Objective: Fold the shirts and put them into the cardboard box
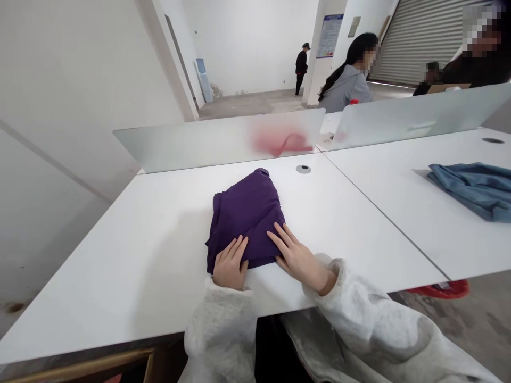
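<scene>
A folded purple garment (247, 213) lies on the white table (151, 250) in front of me. My left hand (230, 264) rests flat on its near left corner with the fingers stretched out. On the near right edge lies my right hand (297, 256), fingers spread and pointing up-left across the cloth. Both hands press on the garment and grip nothing. Grey fleece sleeves cover both arms.
A frosted divider panel (207, 141) stands along the table's far edge, with a cable hole (303, 169) beside it. A blue garment (477, 189) lies on the adjoining table at right. Other people (347, 80) sit or stand beyond the dividers. A red object (443, 289) is on the floor.
</scene>
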